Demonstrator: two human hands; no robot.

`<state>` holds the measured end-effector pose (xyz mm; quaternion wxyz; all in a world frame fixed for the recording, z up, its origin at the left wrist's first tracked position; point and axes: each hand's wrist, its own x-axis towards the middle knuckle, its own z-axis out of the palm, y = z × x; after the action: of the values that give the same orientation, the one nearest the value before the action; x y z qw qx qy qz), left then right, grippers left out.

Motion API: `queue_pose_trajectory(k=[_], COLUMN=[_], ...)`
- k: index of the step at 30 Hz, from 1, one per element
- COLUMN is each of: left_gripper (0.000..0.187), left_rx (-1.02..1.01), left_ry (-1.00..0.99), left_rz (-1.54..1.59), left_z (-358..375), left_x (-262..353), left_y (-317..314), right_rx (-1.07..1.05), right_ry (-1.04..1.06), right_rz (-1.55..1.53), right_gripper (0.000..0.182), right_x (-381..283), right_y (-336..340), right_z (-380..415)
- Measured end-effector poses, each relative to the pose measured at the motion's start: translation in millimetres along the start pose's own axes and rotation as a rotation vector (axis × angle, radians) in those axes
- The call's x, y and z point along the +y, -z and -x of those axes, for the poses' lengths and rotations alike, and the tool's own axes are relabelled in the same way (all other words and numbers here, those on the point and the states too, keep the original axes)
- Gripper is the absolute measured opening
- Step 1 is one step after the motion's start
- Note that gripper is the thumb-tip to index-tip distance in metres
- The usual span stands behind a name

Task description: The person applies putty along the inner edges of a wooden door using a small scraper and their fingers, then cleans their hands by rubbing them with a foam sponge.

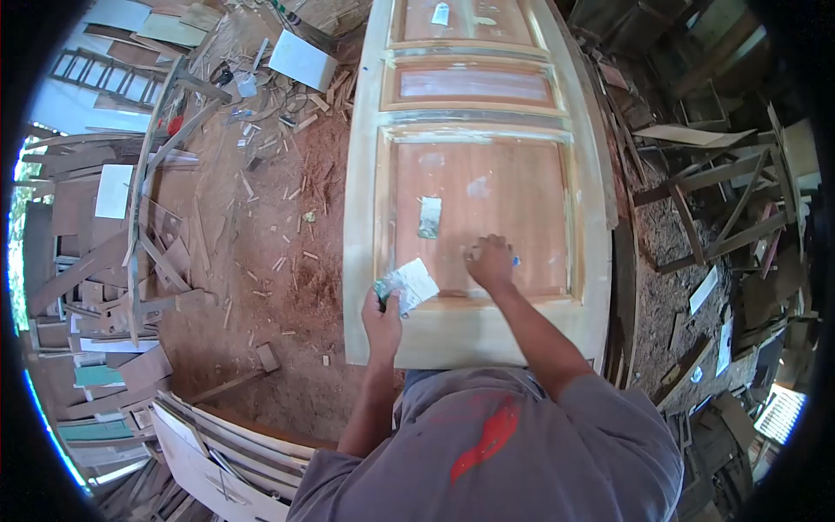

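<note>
A pale wooden door (417, 341) with recessed panels lies flat in front of me. At its lower left, my left hand (381, 320) is closed around a green-and-clear crumpled packet with a white card (417, 283). My right hand (491, 261) rests over the large lower panel (522, 191), fingers curled; whatever they hold is too small to make out. Just right of it is a small blue item (516, 261). A white-and-green packet (429, 217) lies on the panel, left of my right hand. Whitish smears mark the panel and its frame.
Another small packet (440, 14) lies on the top panel. Wood scraps and a white box (302, 61) are on the dirt floor at left. Wooden frames (713, 187) stand at right, and stacked boards (217, 474) are at the lower left.
</note>
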<state>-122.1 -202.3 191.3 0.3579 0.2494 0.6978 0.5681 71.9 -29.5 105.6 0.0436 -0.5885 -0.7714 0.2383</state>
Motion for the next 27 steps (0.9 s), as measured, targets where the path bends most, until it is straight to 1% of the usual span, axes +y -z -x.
queue_pose_trajectory(k=[2,4,6,9,11,13,14,15,17,18,20,21,23,24,27], left_gripper=[0.013,0.011,0.012,0.013,0.014,0.015,0.015,0.015,0.015,0.019,0.020,0.020,0.017,0.015,0.016], left_rx=[-0.010,-0.018,-0.010,0.018,0.012,0.013,0.016,0.014,0.005,-0.038,-0.045,-0.051,-0.070,-0.070,-0.093], left_ry=[0.013,-0.016,-0.028,-0.050,-0.111,-0.119,-0.122,-0.102,-0.041,0.014,0.037,0.056,-0.008,-0.050,-0.072], left_rz=[-0.015,-0.034,-0.067,-0.107,-0.126,-0.099,-0.088,-0.048,0.022,0.070,0.115,0.135,0.130,0.134,0.118], left_z=[-9,-20,-31,-47,-60,-68,-76,-83,-84,-87,-89,-85,-80,-81,-64], left_x=[5,7,8,5,-10,-17,-17,-13,-6,0,22,29,27,29,42], left_y=[11,22,37,60,73,81,82,81,80,78,67,61,51,44,27], right_rx=[0.019,0.077,0.168,0.212,0.263,0.254,0.327,0.390,0.400,0.444,0.533,0.495,0.419,0.444,0.478], right_ry=[-0.087,-0.173,-0.255,-0.414,-0.453,-0.346,-0.252,-0.162,-0.119,-0.112,-0.094,-0.090,-0.095,-0.089,-0.072], right_rz=[-0.007,0.002,0.033,-0.106,-0.218,-0.298,-0.257,-0.212,-0.091,-0.103,-0.130,-0.125,-0.117,-0.109,-0.090], right_gripper=[0.059,0.065,0.072,0.082,0.059,0.030,0.026,0.022,0.020,0.019,0.019,0.018,0.017,0.016,0.016], right_x=[-57,-90,-112,-115,-109,-67,-63,-59,-46,-40,-28,-21,5,8,13], right_y=[-23,-43,-63,-88,-85,-102,-85,-69,-49,-43,-35,-35,-49,-41,-31], right_z=[-26,-49,-59,-68,-64,-72,-67,-54,-32,-25,-18,-12,-7,-8,6])
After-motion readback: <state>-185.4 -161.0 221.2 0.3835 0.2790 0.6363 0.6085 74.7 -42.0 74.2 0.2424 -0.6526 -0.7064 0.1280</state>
